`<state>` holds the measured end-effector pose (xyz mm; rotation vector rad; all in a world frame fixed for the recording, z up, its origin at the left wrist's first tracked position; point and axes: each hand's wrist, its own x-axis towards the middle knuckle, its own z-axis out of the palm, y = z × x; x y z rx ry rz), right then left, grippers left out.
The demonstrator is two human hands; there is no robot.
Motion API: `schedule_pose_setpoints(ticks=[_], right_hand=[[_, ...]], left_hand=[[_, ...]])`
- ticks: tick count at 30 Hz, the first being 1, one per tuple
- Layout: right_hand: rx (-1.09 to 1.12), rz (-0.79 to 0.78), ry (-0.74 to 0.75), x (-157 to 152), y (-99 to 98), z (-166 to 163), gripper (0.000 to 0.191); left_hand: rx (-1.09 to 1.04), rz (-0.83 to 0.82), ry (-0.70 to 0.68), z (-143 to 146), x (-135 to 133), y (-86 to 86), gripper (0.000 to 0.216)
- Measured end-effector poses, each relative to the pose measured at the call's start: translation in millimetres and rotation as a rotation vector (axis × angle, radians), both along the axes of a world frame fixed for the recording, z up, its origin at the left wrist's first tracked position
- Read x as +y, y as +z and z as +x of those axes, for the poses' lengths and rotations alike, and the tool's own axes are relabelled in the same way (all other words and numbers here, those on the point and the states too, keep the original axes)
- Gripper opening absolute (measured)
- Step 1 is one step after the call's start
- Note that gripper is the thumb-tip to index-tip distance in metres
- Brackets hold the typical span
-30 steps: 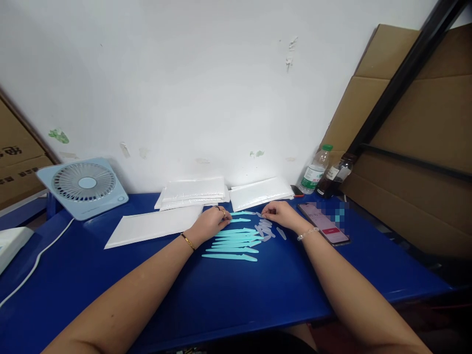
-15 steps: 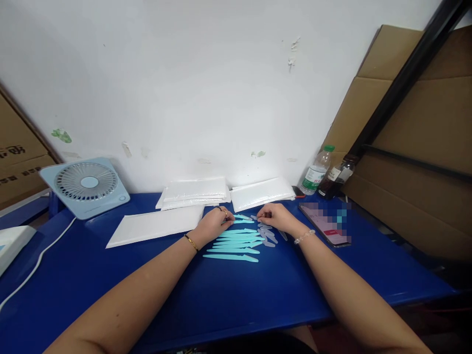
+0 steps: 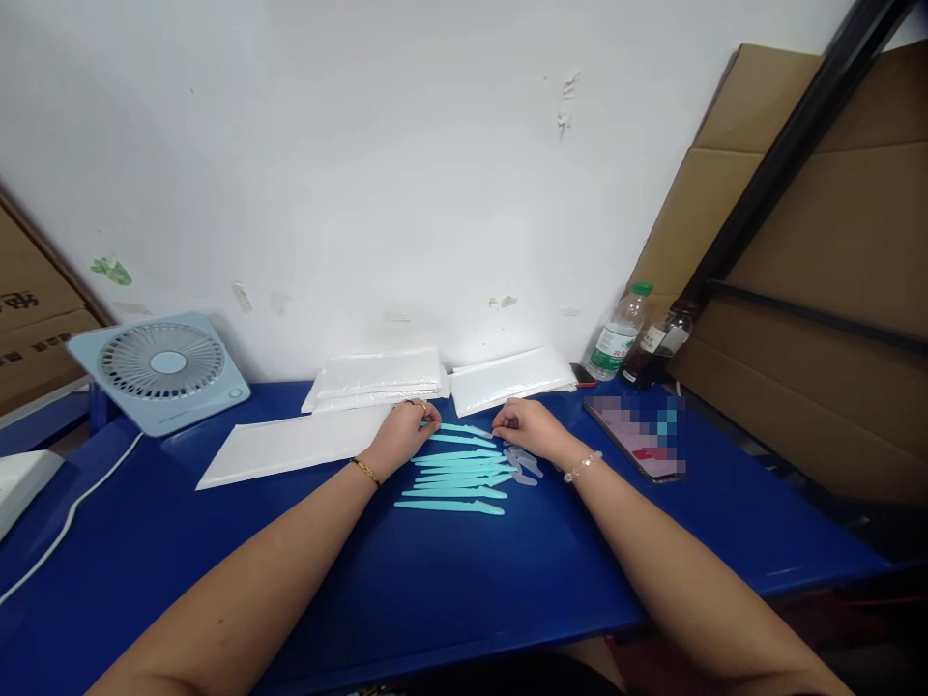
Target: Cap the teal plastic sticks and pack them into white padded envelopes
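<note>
Several turquoise eyebrow razors (image 3: pixel 456 480) lie side by side on the blue table, their slim handles pointing left. Small translucent blade caps (image 3: pixel 523 464) are heaped by their right ends. My left hand (image 3: pixel 406 430) is closed, thumb and fingers pinching the handle end of the farthest eyebrow razor (image 3: pixel 460 427). At that razor's other end, my right hand (image 3: pixel 535 431) is closed in a pinch on a translucent cap at the tip; the fingers partly hide it. Another razor lies just below the held one.
White padded envelopes (image 3: pixel 381 375) are piled along the wall, with one envelope (image 3: pixel 282 447) left of my hand. A pale blue fan (image 3: pixel 166 362) stands at far left. A phone (image 3: pixel 634 440), a water bottle (image 3: pixel 616 338) and a dark bottle (image 3: pixel 652 353) are on the right.
My right hand has moved slightly left, bringing the cap to the razor's tip. The left hand has shifted a little left, showing more of the handle. The view has turned slightly.
</note>
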<state>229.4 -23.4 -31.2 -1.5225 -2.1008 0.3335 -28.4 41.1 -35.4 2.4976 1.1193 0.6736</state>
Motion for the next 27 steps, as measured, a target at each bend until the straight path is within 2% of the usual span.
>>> schedule_pose_setpoints(ticks=[5, 12, 18, 20, 22, 24, 25, 27], right_hand=[[-0.004, 0.000, -0.009, 1.9, -2.2, -2.0, 0.010], [0.021, -0.011, 0.013, 1.2, -3.3, 0.8, 0.007], [0.021, 0.029, 0.055, 4.3, -3.0, -10.1, 0.009], [0.015, 0.046, 0.067, 4.9, -1.9, -9.8, 0.009], [0.022, 0.063, 0.060, 5.5, 0.2, -4.7, 0.010], [0.043, 0.101, 0.007, 5.8, 2.8, 4.8, 0.011], [0.051, 0.124, -0.035, 5.6, 4.0, 10.6, 0.012], [0.057, 0.147, -0.107, 4.5, 5.0, 21.7, 0.013]], left_hand=[[-0.035, -0.096, 0.016, 2.7, 3.5, -1.3, 0.012], [-0.048, -0.110, 0.027, 4.2, 2.4, 0.1, 0.012], [-0.079, -0.224, 0.034, 5.5, 5.1, -9.0, 0.013], [-0.068, -0.208, 0.030, 5.6, 5.9, -9.2, 0.013], [-0.087, -0.113, 0.013, 6.8, 1.8, -2.6, 0.013], [-0.183, 0.041, -0.043, 10.0, -11.8, 12.3, 0.016], [-0.261, 0.108, -0.104, 12.2, -23.4, 22.5, 0.017], [-0.434, 0.220, -0.326, 16.4, -55.6, 46.1, 0.022]])
